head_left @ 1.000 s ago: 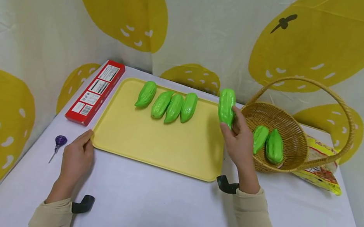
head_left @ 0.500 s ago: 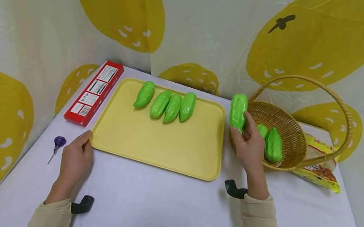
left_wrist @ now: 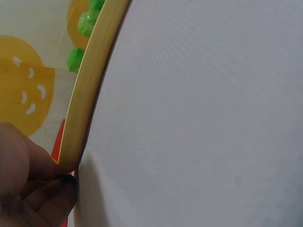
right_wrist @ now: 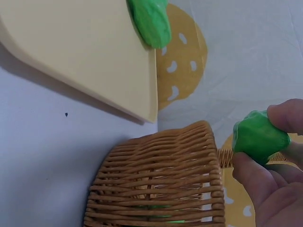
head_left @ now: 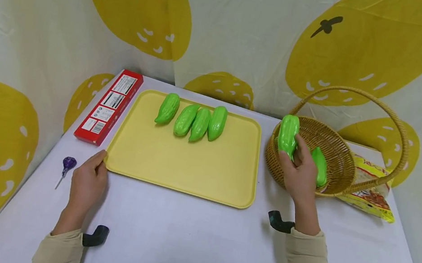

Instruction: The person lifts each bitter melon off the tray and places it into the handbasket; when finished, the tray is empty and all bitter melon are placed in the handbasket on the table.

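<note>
My right hand [head_left: 302,174] grips a glossy green bitter gourd [head_left: 288,134] over the left rim of the wicker basket [head_left: 341,151]. In the right wrist view, thumb and fingers pinch this gourd [right_wrist: 258,137] above the basket's woven wall [right_wrist: 156,177]. Another green gourd [head_left: 320,166] shows inside the basket, partly behind the hand. My left hand [head_left: 89,181] pinches the near left corner of the yellow tray [head_left: 185,168]; the left wrist view shows thumb and fingers at that tray corner [left_wrist: 71,153]. Several green gourds [head_left: 200,125] lie along the tray's far side.
A red box [head_left: 109,107] lies left of the tray, and a purple lollipop [head_left: 68,164] sits nearer on the white tablecloth [head_left: 178,240]. A yellow food packet [head_left: 370,187] is right of the basket, whose tall handle [head_left: 403,146] arches over it. A printed curtain [head_left: 238,31] hangs behind.
My right hand has carried the gourd rightward from the tray's right edge to over the basket, a little lower in view. The left hand stays at the tray corner.
</note>
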Action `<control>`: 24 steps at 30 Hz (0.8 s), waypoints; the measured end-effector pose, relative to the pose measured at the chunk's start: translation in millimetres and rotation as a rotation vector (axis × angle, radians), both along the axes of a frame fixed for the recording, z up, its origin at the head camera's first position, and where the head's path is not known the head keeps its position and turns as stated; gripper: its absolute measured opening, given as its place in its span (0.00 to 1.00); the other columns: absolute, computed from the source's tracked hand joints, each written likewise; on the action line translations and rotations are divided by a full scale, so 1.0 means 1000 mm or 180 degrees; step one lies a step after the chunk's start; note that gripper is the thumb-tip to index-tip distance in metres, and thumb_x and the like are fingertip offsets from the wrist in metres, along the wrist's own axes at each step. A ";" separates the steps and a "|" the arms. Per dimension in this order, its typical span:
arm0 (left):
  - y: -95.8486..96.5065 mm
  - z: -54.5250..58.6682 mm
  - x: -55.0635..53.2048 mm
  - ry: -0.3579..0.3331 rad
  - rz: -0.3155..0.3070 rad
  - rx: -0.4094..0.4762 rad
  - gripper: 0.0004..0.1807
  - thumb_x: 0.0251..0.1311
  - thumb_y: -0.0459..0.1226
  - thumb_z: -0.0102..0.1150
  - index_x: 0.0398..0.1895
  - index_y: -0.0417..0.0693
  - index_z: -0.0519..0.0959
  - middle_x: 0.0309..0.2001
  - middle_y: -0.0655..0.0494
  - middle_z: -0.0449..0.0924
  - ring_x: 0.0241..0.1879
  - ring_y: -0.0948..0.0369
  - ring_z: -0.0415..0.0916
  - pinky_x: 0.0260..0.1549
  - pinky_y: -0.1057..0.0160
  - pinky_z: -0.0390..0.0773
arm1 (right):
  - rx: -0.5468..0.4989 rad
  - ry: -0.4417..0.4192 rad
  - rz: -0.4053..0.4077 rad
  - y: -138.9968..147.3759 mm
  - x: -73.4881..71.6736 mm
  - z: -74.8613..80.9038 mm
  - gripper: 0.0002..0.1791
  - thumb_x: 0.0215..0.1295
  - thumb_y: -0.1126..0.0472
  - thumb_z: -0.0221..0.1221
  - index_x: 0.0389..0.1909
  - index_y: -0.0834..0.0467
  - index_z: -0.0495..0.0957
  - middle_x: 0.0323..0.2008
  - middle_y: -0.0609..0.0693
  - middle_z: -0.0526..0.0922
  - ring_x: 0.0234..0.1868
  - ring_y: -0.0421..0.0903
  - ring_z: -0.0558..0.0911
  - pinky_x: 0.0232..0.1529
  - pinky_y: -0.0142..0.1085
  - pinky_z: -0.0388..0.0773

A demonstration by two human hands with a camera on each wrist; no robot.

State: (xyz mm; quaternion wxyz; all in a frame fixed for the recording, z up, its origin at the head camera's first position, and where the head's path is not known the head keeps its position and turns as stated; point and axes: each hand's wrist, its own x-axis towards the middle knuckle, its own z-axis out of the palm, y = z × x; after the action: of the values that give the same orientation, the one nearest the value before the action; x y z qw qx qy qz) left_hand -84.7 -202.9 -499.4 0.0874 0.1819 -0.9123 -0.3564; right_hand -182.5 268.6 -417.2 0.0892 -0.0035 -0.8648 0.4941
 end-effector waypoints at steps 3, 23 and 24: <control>0.001 0.001 0.000 -0.0017 -0.0003 0.0001 0.23 0.75 0.29 0.47 0.71 0.34 0.68 0.70 0.37 0.71 0.71 0.40 0.69 0.67 0.42 0.74 | 0.0072 -0.0024 -0.0074 0.003 -0.001 -0.002 0.36 0.74 0.60 0.58 0.80 0.52 0.57 0.77 0.56 0.62 0.75 0.55 0.68 0.69 0.40 0.74; 0.001 -0.001 0.000 -0.0035 0.0025 -0.0008 0.24 0.75 0.29 0.47 0.72 0.35 0.68 0.71 0.38 0.71 0.71 0.41 0.69 0.67 0.42 0.74 | 0.0329 -0.0388 -0.0316 0.016 -0.022 -0.012 0.37 0.75 0.53 0.56 0.80 0.57 0.55 0.78 0.60 0.60 0.75 0.62 0.67 0.73 0.55 0.70; 0.001 -0.001 0.000 -0.0037 0.0029 -0.0010 0.24 0.75 0.30 0.47 0.72 0.35 0.68 0.71 0.38 0.71 0.71 0.41 0.69 0.67 0.42 0.74 | 0.0362 -0.0387 -0.0322 0.016 -0.023 -0.013 0.37 0.75 0.53 0.56 0.80 0.58 0.56 0.78 0.60 0.61 0.75 0.62 0.67 0.73 0.54 0.70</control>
State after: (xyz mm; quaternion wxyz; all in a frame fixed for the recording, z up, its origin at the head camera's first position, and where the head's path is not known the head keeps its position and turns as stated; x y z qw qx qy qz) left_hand -84.7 -202.3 -500.3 0.0840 0.1880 -0.9125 -0.3535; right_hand -205.9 285.1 -429.9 0.0614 -0.0720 -0.8940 0.4380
